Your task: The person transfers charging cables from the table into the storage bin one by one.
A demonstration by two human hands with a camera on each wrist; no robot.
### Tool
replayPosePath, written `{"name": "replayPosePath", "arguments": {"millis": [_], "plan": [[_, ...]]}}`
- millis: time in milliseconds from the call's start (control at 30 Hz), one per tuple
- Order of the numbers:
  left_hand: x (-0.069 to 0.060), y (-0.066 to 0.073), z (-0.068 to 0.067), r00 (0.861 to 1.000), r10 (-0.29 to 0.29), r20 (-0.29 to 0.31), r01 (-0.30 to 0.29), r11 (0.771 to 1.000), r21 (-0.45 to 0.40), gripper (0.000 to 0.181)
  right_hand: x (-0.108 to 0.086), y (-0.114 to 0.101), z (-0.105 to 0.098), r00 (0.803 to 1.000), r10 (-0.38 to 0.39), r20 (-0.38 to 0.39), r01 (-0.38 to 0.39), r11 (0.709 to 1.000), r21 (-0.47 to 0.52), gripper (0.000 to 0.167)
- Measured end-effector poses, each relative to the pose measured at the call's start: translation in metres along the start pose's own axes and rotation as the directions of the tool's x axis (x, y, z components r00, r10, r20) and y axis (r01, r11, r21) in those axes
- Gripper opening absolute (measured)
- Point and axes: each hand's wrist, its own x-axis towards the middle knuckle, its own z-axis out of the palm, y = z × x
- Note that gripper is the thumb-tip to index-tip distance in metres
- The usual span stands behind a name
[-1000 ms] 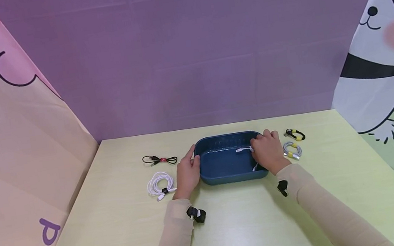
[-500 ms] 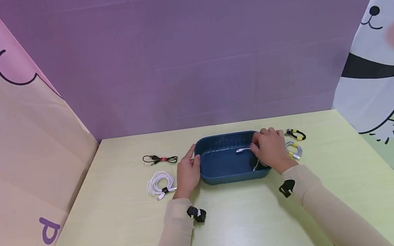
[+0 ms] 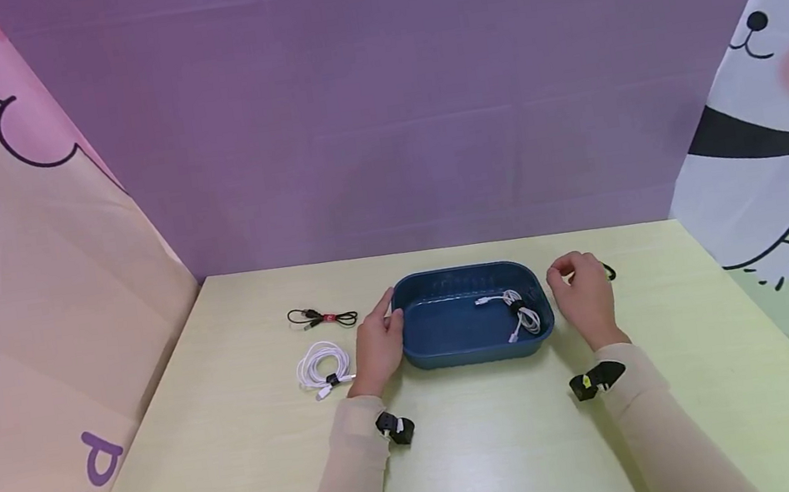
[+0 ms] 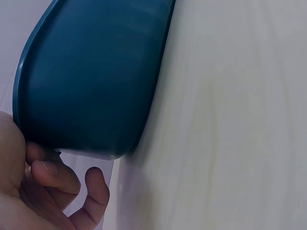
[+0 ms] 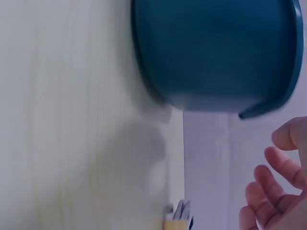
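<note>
My left hand (image 3: 376, 349) rests against the left end of a blue bin (image 3: 478, 356), its thumb at the rim and the other fingers loosely bent beside the wall in the left wrist view. Inside the bin, at its right, lies a white cable (image 3: 524, 318) with a black tie. Just right of the bin is my right hand (image 3: 585, 299), fingers loosely bent and apart, holding nothing visible. It covers most of a black cable (image 3: 611, 272) and hides the grey one. The right wrist view shows a yellow band (image 5: 176, 224) near its bottom edge.
Left of the bin lie a black cable (image 3: 325, 317) with a red tie and a coiled white cable (image 3: 324, 365) with a black tie. A purple backdrop (image 3: 375, 106) stands behind the table (image 3: 468, 446), with printed cloths at both sides.
My right hand has come out of the bin and moved right over the cables there, leaving the white cable inside in full view. My left hand stays at the bin.
</note>
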Motion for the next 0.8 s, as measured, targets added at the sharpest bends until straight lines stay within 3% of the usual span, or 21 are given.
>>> {"name": "replayPosePath", "arguments": {"millis": [233, 500, 633, 800], "plan": [[-0.001, -0.001, 0.000, 1.000, -0.006, -0.002, 0.006, 1.000, 0.012, 0.048, -0.004, 0.014, -0.010, 0.983, 0.183, -0.003, -0.182, 0.982, 0.057, 0.028], [-0.001, -0.001, 0.000, 1.000, -0.011, -0.003, 0.011, 1.000, 0.012, 0.048, -0.005, 0.029, -0.019, 0.921, 0.375, 0.103, -0.381, 0.924, 0.044, 0.050], [0.000, 0.000, 0.000, 1.000, -0.012, 0.000, 0.012, 1.000, 0.009, 0.048, -0.006, 0.034, -0.019, 0.888, 0.437, 0.142, -0.448, 0.892, 0.055, 0.058], [-0.001, 0.000, 0.000, 1.000, -0.011, -0.001, 0.011, 1.000, 0.004, 0.048, -0.008, 0.039, -0.015, 0.872, 0.466, 0.149, -0.478, 0.877, 0.053, 0.066]]}}
